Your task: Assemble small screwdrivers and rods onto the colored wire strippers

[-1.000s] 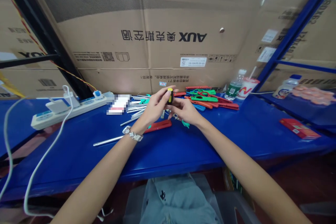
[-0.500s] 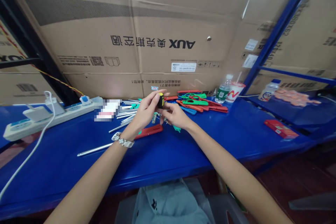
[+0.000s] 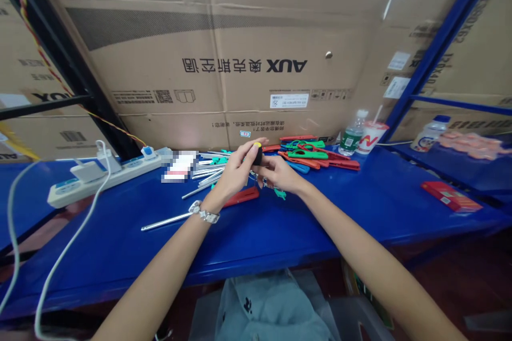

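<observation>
Near left, a thin silver metal rod (image 3: 164,222) lies on the blue table (image 3: 100,250). At centre, my left hand (image 3: 237,170) grips a black-and-yellow rounded handle (image 3: 258,156); just right, my right hand (image 3: 283,175) curls inward, pinching what I cannot tell.

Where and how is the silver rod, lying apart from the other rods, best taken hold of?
Probably near its free left end, pinched from above and the left: the silver rod is thin and lies on the blue table, while its right end is hidden behind the left wrist.
</observation>
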`<state>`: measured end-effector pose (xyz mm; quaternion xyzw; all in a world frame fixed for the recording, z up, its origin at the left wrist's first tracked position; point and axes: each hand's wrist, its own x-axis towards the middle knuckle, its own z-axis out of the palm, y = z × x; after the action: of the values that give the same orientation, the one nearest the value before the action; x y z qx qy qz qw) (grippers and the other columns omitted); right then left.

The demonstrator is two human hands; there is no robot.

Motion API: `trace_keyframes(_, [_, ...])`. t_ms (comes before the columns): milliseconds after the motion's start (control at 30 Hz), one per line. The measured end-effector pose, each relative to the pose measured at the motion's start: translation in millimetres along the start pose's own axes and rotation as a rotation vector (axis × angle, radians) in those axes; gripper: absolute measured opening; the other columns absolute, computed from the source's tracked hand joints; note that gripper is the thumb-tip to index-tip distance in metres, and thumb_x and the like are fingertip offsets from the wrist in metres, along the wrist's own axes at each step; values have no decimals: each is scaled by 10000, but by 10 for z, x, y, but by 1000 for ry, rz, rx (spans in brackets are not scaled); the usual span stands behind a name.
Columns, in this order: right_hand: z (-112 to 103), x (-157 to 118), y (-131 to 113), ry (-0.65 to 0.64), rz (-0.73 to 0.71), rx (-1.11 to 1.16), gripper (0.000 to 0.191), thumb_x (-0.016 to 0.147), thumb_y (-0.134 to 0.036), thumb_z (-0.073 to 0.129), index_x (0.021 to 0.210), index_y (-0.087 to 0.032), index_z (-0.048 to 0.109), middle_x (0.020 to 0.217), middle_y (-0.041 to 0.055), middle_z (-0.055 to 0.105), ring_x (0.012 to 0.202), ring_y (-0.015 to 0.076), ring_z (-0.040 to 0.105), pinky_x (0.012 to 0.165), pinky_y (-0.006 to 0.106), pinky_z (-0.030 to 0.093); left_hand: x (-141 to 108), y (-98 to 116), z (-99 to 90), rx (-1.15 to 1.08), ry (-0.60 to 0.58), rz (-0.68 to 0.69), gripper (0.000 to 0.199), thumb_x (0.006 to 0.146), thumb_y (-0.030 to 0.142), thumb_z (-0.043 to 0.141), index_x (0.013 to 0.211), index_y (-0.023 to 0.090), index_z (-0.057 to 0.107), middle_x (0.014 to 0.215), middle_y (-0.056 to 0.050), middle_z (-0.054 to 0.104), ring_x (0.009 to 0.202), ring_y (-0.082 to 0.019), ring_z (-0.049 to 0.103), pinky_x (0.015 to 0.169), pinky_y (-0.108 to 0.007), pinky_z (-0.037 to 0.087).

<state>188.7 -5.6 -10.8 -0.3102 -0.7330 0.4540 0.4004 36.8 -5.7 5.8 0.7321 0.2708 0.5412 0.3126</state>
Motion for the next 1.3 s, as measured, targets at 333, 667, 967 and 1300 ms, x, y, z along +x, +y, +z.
trace_keyframes(333, [181,116,170,271,-56,20,398,701,-424,825,845,-219,517,606,-60,556,419,112,525,392,244,403,36,-22,55,-22,134,-10,301,881,471,710,944,178,696,894,-71,742,839,-192,695,765,-309,552])
trace_keyframes(667, [100,117,152,163,-19,27,416,699,-497,824,753,-217,520,531,-53,537,427,120,520,397,243,389,41,-29,87,43,302,24,399,724,427,869,976,190,670,924,-60,734,873,-196,693,858,-352,548])
trace_keyframes(967, [12,6,21,9,21,44,400,799,-498,748,998,-179,611,662,-13,629,516,141,600,387,228,397,17,-16,-38,5,3,-5,358,982,504,536,1049,194,703,1038,-94,762,1007,-225,704,881,-344,542])
trace_keyframes(1300, [124,162,223,192,-63,30,474,666,-469,863,730,-220,463,573,-66,530,458,112,538,448,248,399,14,-25,79,46,182,37,214,924,405,671,944,193,698,884,-59,742,791,-174,676,761,-306,534])
